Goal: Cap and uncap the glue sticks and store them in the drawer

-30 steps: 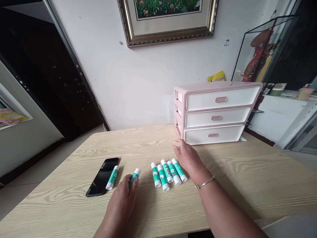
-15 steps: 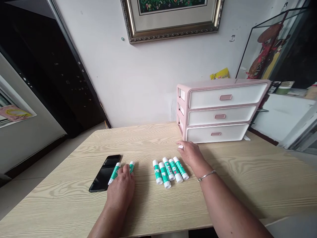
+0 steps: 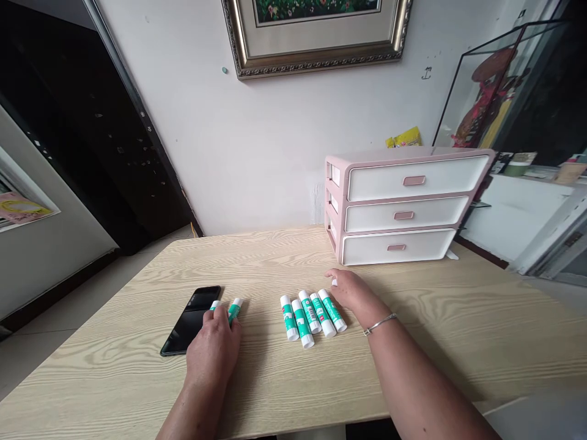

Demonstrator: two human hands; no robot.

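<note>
My left hand (image 3: 213, 345) is closed around a green-and-white glue stick (image 3: 235, 310), whose white top shows beside the fingers. A second glue stick (image 3: 215, 305) lies by the phone's edge, mostly covered by that hand. To the right, a row of several glue sticks lies side by side on the table, from the leftmost one (image 3: 289, 318) to the rightmost one (image 3: 332, 310). Just beyond the row's right end, my right hand (image 3: 353, 292), with a bracelet at the wrist, has its fingers curled round what looks like another glue stick (image 3: 334, 282); only a white end shows.
A black phone (image 3: 181, 333) lies left of my left hand. At the table's back right stands a pink and white drawer unit (image 3: 398, 217), close beyond my right hand. The wooden table (image 3: 123, 366) meets the wall behind, where a framed picture (image 3: 316, 66) hangs.
My left hand has shifted left, bringing its glue stick closer to the one by the phone. My right hand has come slightly nearer to me. The view has turned a little.
</note>
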